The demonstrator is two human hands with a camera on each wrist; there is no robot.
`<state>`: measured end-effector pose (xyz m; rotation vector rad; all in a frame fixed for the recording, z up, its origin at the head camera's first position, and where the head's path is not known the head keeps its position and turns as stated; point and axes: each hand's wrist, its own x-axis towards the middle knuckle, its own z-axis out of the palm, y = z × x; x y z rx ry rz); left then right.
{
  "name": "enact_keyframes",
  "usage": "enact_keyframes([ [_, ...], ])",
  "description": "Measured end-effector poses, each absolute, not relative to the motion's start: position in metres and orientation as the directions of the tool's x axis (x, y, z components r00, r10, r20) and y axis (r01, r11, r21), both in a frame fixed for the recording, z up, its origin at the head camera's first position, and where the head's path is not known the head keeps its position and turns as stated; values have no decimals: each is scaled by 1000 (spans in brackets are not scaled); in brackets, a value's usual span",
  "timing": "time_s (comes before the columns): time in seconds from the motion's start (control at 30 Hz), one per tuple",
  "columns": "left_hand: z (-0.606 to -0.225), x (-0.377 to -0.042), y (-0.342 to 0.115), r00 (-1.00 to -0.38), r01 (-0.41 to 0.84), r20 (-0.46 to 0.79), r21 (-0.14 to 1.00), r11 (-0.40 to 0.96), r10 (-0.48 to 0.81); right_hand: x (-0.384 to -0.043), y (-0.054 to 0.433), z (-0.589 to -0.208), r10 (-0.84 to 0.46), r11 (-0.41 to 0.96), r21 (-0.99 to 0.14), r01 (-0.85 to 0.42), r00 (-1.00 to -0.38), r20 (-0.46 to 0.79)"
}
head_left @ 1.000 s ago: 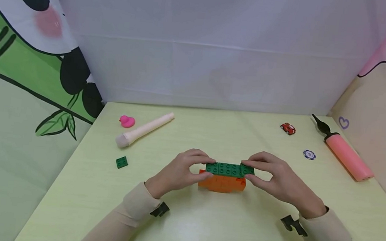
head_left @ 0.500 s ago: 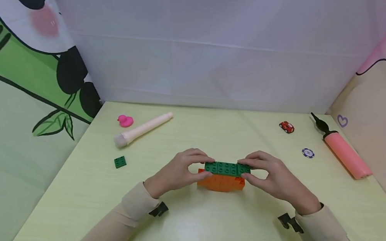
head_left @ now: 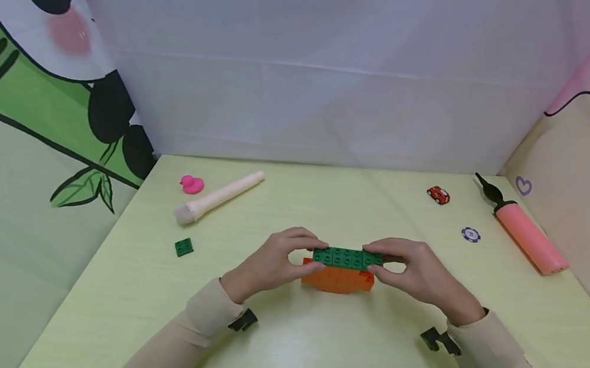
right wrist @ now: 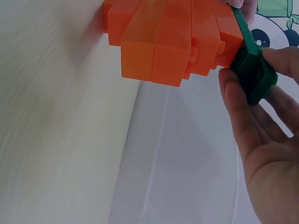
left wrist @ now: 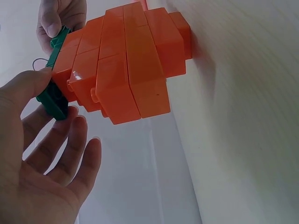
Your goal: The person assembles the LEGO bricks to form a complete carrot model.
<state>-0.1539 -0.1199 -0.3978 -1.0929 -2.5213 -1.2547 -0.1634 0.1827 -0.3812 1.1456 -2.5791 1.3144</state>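
Note:
A stepped stack of orange toy bricks (head_left: 338, 281) stands on the table, with a row of studded green toy bricks (head_left: 343, 258) across its top. At the left end, my left hand (head_left: 278, 260) pinches the green row between thumb and fingers. My right hand (head_left: 417, 274) grips the green brick at the right end in the same way. In the right wrist view, that end brick (right wrist: 256, 77) juts past the orange stack, its hollow underside partly visible. From the left wrist, the green bricks (left wrist: 57, 95) also overhang the narrower top orange layer. Whether the end brick is pressed fully down I cannot tell.
A loose green brick (head_left: 184, 247) lies to the left. Behind it are a pink rubber duck (head_left: 192, 185) and a pale microphone-shaped stick (head_left: 221, 196). On the right lie a red toy car (head_left: 438, 195), a poker chip (head_left: 471, 235) and a pink hand pump (head_left: 530, 237).
My right hand has shifted slightly left with the end brick, which now sits closer in line with the green row. Its knuckles have changed posture. The left hand stays put.

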Motion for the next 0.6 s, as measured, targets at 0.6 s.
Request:
enact_keyframes([
  [0.6,-399,-144,-276,-971,228,24,402,887,239,-159,185,-379,-601,440,-704,-557,-766,231],
])
